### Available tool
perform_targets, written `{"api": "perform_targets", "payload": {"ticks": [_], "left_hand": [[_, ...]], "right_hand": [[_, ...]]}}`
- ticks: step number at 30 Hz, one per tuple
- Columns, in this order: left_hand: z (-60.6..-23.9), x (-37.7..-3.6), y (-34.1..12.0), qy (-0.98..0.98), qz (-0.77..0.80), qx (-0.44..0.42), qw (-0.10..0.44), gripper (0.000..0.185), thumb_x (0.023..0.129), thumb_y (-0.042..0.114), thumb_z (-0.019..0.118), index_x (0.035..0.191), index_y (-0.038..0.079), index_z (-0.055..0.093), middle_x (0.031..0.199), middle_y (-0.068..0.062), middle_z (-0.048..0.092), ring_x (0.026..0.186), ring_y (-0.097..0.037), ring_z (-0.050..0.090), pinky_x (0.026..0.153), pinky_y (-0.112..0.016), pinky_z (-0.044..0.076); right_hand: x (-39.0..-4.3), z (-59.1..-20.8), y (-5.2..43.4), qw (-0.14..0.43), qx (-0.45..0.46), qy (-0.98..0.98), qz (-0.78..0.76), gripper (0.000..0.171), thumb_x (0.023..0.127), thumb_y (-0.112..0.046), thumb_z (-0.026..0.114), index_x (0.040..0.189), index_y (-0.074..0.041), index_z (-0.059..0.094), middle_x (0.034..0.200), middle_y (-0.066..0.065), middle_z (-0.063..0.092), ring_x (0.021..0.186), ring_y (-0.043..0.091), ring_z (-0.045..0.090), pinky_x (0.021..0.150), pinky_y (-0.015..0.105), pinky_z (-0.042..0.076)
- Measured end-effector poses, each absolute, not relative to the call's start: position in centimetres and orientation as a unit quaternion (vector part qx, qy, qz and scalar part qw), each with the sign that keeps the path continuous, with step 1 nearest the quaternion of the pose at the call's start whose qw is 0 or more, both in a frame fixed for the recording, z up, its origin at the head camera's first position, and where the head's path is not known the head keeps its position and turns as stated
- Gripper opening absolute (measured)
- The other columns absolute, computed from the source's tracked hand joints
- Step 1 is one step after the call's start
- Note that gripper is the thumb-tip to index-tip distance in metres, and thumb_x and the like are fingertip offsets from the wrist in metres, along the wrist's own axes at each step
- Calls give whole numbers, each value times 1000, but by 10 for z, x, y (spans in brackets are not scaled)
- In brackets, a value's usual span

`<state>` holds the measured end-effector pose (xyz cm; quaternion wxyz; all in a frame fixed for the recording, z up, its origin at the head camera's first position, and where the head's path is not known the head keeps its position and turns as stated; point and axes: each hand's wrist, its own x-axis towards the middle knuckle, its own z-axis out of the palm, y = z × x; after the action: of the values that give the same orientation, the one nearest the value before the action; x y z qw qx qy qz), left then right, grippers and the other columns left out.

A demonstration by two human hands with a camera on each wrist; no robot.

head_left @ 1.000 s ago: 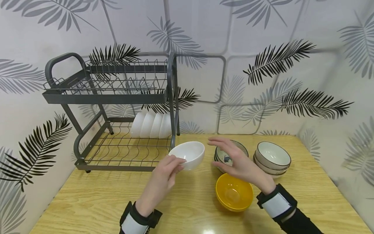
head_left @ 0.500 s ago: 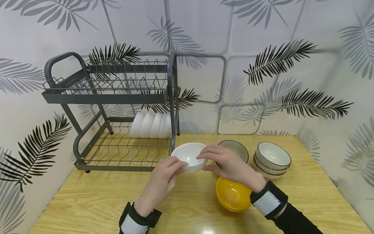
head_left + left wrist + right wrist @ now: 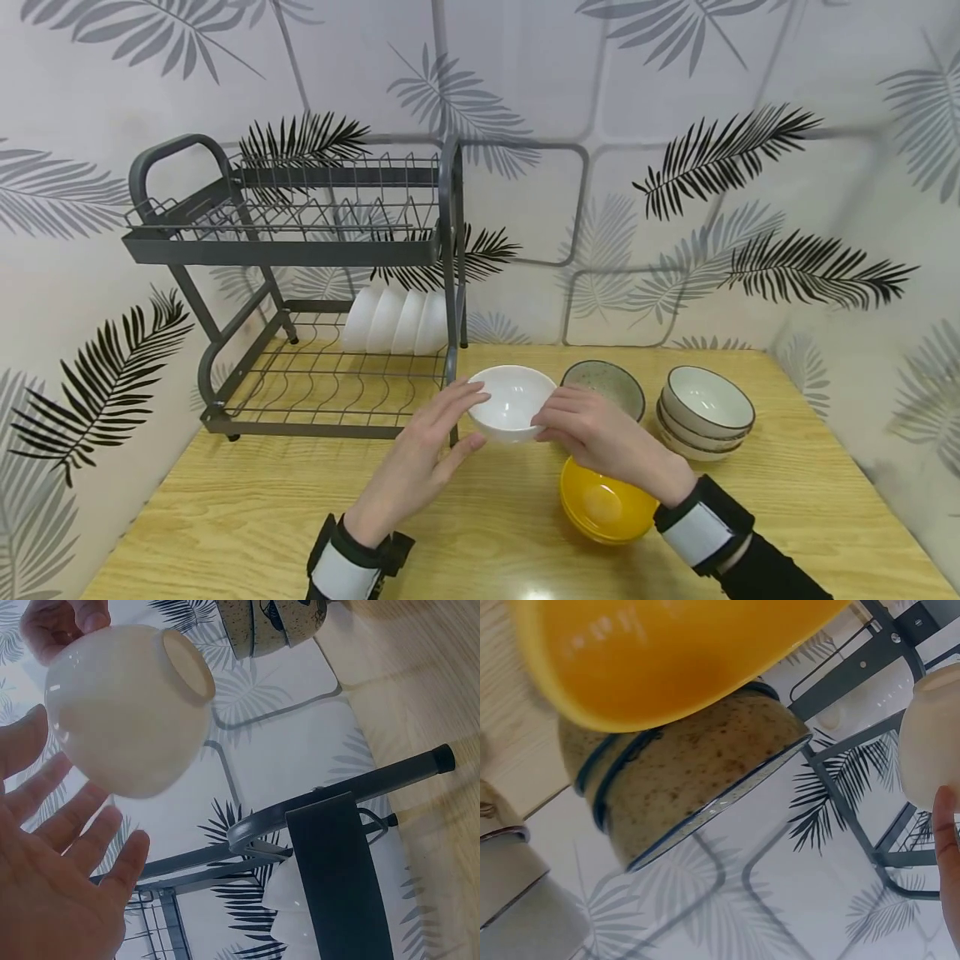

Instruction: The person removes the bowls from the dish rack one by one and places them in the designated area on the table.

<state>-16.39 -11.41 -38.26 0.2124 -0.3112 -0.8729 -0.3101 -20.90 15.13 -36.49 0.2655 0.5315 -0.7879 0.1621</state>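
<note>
A small white bowl (image 3: pixel 514 398) is held above the table, its mouth tilted toward the head camera. My right hand (image 3: pixel 596 429) pinches the bowl's right rim between thumb and fingers. On the other side, my left hand (image 3: pixel 422 457) has its fingers spread and straight; the fingertips lie at the bowl's left edge, and the thumb is apart from it. The left wrist view shows the outside of the white bowl (image 3: pixel 135 712) and its foot ring, with the left palm (image 3: pixel 60 892) facing it. Only one right finger (image 3: pixel 946 847) shows in the right wrist view, against the bowl.
A dark two-tier dish rack (image 3: pixel 300 429) stands at the left, with several white bowls (image 3: pixel 393 322) upright on its lower tier. Yellow bowls (image 3: pixel 603 504) sit below my right hand. Behind them are speckled grey-green bowls (image 3: pixel 607 383) and a stack of cream bowls (image 3: pixel 708 404).
My right hand has come left and taken the white bowl's right rim. My left hand has loosened from its pinch into spread fingers. The bowl has shifted slightly right.
</note>
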Motion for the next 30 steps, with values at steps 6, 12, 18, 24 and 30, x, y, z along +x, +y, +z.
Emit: {"api": "perform_targets", "payload": {"ticks": [6,12,18,24,30], "left_hand": [[-386,-167,-114,-866,-322,-316,215,55,99,26,64,148,10,47,156,-13,46,152,-35,33,117,-60,36],[-388,-169,-115,-864,-328,-317,214,56,99,25,64,149,11,46,156,-14,46,153,-34,31,118,-60,34],[-388,-169,-115,-864,-328,-317,212,56,99,25,64,150,12,45,157,-13,45,153,-34,30,119,-60,33],[-388,-170,-117,-863,-329,-319,212,55,99,25,63,150,11,45,158,-11,44,153,-37,30,120,-59,32],[-390,-171,-119,-866,-328,-314,209,57,99,25,64,151,13,44,158,-10,44,153,-36,29,120,-60,32]], "right_hand": [[-202,-370,171,279,518,-791,168,22,77,-3,83,95,-11,71,88,-3,71,85,12,66,82,37,61],[-194,-373,190,308,501,-791,172,14,98,-22,66,93,-10,72,87,-4,70,85,13,64,83,37,58],[-186,-374,205,335,478,-790,189,44,106,-38,41,86,-12,71,84,-5,72,82,13,64,80,27,53],[-178,-379,223,358,450,-790,212,43,105,-39,45,87,-11,72,83,-5,73,78,12,61,79,20,48],[-171,-387,237,391,435,-774,241,38,103,-37,53,83,-12,72,78,-5,70,74,8,56,73,17,46]]}}
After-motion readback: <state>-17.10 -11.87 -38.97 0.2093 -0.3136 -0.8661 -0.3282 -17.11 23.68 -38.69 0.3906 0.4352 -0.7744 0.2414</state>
